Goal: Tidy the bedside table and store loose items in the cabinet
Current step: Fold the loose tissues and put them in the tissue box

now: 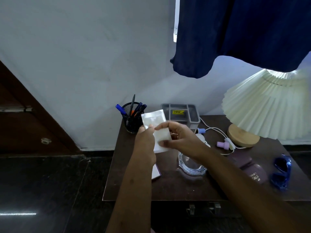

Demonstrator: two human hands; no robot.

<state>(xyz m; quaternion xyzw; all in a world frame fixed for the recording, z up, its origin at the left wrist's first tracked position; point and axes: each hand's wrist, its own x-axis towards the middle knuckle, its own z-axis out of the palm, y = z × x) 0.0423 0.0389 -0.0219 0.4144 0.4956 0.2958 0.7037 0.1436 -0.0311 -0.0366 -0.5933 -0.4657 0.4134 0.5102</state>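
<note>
**A:** Quick check on the packet [155, 121], where at right now?

**B:** Up off the surface [168, 187], held over the back-left part, just in front of the pen cup [132, 125]. White, flat, a bit tilted, top end toward the wall.

**A:** And the grips? Apart or clamped?

**B:** Both clamped on the packet. Left grip [146, 142] pinching the left edge, thumb on the front face. Right grip [181, 137] pinching the right side, one fingertip down at the lower edge. So, packet held between the two.

**A:** Rest of the stuff?

**B:** Pens [120, 109] standing in the cup. Grey tray [165, 111] right beside it at the back, yellow sticker inside, can't read it. Pleated lamp [265, 105] on a wooden base, back right. White cable [212, 129] snaking from near the tray toward the lamp, with a blue cap [201, 131] and a lilac cap [220, 144] lying by it. Glass bowl [188, 167] mid-surface, under the right wrist. Dark pouch [254, 175] to the right of that, some lettering on it, blue shades [282, 172] just beside it near the right edge. Some card [156, 173] poking out from under the left forearm, mostly hidden. Two metal latches [191, 209] on the cabinet front below. Navy curtain [235, 31] hanging overhead.
</note>
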